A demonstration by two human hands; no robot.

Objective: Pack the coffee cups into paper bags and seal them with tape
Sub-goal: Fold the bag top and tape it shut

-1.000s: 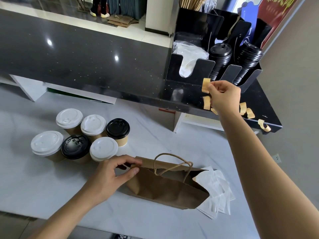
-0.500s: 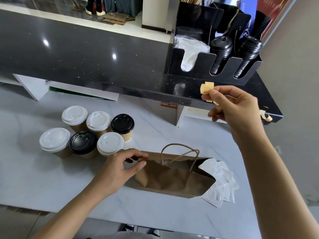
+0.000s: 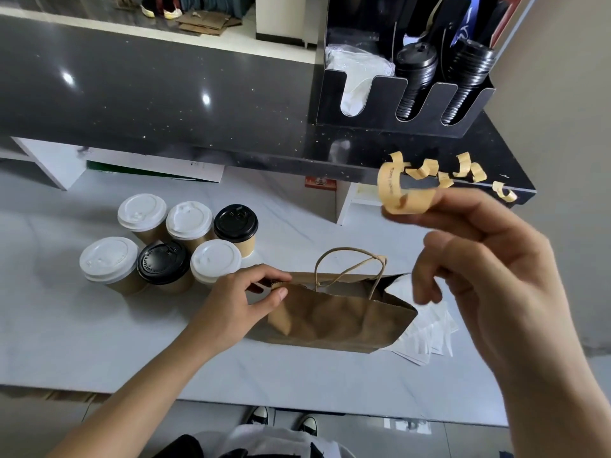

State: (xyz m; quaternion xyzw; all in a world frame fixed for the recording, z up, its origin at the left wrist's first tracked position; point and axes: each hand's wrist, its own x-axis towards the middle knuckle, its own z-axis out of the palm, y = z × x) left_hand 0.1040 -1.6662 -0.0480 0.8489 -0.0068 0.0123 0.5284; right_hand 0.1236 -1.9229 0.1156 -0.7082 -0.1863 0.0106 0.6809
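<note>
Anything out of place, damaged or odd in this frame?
Mostly tidy. The paper bag is crumpled and creased where the left hand pinches its top edge, and the tape strip in the right hand has curled into a loop.

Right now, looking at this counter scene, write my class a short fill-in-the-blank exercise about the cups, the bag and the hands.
1. The right hand pinches a curled strip of ____.
2. The left hand grips the top edge of the brown paper ____.
3. Of the six coffee cups on the white counter, ____ have black lids.
4. The paper bag's handles are made of twisted ____.

Missing words: tape; bag; two; paper cord
</note>
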